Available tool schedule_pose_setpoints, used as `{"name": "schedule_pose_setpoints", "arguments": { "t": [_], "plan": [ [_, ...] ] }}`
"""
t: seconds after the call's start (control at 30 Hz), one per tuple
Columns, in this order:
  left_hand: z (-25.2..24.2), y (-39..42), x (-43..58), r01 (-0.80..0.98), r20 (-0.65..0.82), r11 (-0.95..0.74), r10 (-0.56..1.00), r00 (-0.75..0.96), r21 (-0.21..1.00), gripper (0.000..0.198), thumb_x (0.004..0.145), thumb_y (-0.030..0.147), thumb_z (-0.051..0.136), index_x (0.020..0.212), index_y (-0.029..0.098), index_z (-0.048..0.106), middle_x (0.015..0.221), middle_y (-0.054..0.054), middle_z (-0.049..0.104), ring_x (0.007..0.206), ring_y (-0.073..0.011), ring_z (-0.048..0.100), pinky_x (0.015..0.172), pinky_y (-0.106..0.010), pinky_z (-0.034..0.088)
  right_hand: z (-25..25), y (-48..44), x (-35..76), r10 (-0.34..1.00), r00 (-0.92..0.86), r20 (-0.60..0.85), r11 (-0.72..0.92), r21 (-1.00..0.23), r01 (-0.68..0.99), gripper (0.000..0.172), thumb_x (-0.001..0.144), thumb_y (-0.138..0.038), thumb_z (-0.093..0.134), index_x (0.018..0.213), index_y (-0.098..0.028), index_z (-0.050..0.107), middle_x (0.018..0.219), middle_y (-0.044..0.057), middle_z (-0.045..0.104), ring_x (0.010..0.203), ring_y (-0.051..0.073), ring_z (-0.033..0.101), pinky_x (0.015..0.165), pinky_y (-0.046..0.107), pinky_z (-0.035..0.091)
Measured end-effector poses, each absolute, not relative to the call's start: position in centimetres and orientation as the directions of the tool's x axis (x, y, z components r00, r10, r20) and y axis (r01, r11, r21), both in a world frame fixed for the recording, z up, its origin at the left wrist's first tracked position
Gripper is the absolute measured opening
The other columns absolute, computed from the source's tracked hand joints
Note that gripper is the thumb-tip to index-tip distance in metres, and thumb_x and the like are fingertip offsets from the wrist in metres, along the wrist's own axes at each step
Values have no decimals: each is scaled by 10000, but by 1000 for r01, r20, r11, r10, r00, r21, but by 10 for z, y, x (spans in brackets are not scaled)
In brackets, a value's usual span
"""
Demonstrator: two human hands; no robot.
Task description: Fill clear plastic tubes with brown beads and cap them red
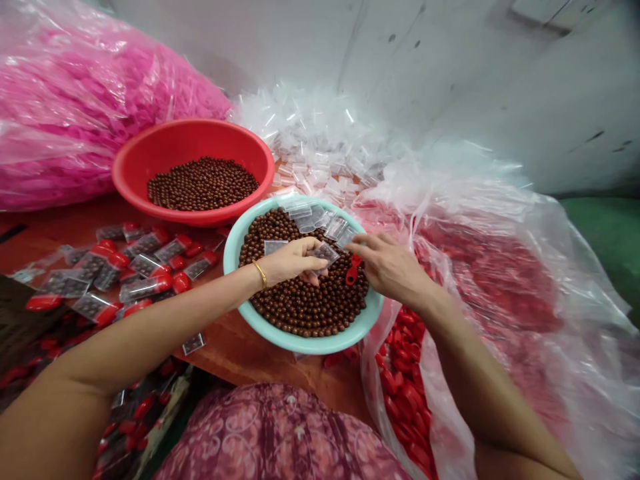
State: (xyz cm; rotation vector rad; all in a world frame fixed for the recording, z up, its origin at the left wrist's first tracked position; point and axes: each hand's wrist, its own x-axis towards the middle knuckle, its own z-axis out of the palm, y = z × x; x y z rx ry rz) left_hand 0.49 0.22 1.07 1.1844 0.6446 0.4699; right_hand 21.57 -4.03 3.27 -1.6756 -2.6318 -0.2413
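Note:
My left hand [295,260] has its fingers closed on a small clear plastic case [326,253] with dark balls in it, over a pale blue basin [245,313]. Brown balls [305,310] fill much of this basin. At its right side, my right hand [393,267] is bent with a red plastic cap [353,270] at its fingers, seemingly gripped by them. Its fingertips reach close to several clear cases [315,217] lying on the balls at the basin's far rim. Another clear case [275,247] rests beside my left wrist.
A red basin [195,137] of brown balls stands behind on the left. Red-capped, filled cases [145,267] lie in a heap at left. Clear cases [320,133] are piled against the wall. A bag of red caps [407,387] is at right, a pink-filled bag [100,100] back left.

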Motion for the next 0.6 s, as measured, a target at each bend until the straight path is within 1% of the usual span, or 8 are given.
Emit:
{"name": "schedule_pose_setpoints", "arguments": {
  "t": [0.07, 0.13, 0.23, 0.3, 0.37, 0.43, 0.53, 0.6],
  "plan": [
    [11, 2, 5, -13, -208, 312, 662, 720, 950, 186, 723, 111, 601, 884, 112, 508, 696, 27, 597, 508, -44, 566, 532, -176, 454, 34, -37, 218, 819, -574, -31, 570, 169, 804, 381, 796, -81, 467, 1114, -210, 632, 1140, 87, 632, 956, 226, 540, 789, 343, 376],
    [11, 2, 5, -38, -188, 305, 678, 711, 952, 235, 677, 91, 630, 880, 112, 513, 692, 34, 594, 518, -41, 569, 548, -175, 461, 32, -33, 220, 789, -608, -86, 612, 185, 769, 270, 850, -155, 474, 1021, -224, 670, 1080, 78, 656, 944, 221, 538, 797, 352, 350],
    [10, 3, 5, -62, -172, 303, 685, 708, 951, 252, 645, 89, 646, 858, 113, 515, 667, 43, 581, 515, -40, 563, 546, -173, 461, 27, -28, 222, 763, -641, -88, 647, 127, 752, 238, 895, -246, 448, 881, -208, 683, 995, 74, 679, 945, 218, 549, 834, 365, 339],
    [11, 3, 4, -58, -169, 298, 681, 713, 953, 229, 644, 93, 636, 831, 114, 505, 649, 42, 576, 509, -47, 566, 548, -181, 464, 26, -26, 223, 780, -625, -30, 625, 47, 779, 248, 896, -250, 432, 879, -179, 669, 905, 88, 686, 901, 217, 575, 838, 366, 365],
    [11, 2, 4, -51, -160, 286, 668, 727, 957, 214, 653, 110, 624, 819, 119, 490, 638, 40, 574, 504, -56, 567, 542, -190, 466, 26, -27, 222, 848, -524, 81, 529, -81, 844, 255, 889, -255, 419, 944, -164, 651, 839, 93, 682, 822, 213, 599, 785, 353, 412],
    [11, 1, 4, -37, -151, 264, 657, 739, 964, 216, 658, 128, 615, 825, 129, 477, 638, 44, 567, 487, -54, 552, 508, -182, 449, 26, -31, 217, 912, -364, 190, 406, -293, 865, 295, 894, -282, 394, 1047, -175, 621, 786, 67, 671, 707, 190, 603, 681, 323, 448],
    [11, 0, 5, 17, -139, 186, 665, 734, 982, 229, 657, 142, 608, 842, 140, 472, 621, 67, 526, 452, -37, 493, 449, -160, 396, 25, -39, 200, 949, -211, 233, 311, -603, 734, 369, 913, -325, 351, 1189, -198, 560, 702, 11, 636, 580, 149, 575, 588, 291, 475],
    [10, -2, 6, 56, -119, 113, 692, 712, 992, 261, 654, 143, 605, 886, 142, 485, 618, 79, 493, 447, -33, 446, 437, -162, 372, 24, -44, 187, 946, -206, 249, 323, -676, 663, 379, 912, -325, 356, 1205, -202, 563, 748, 15, 655, 633, 152, 604, 642, 308, 508]
  ]
}}
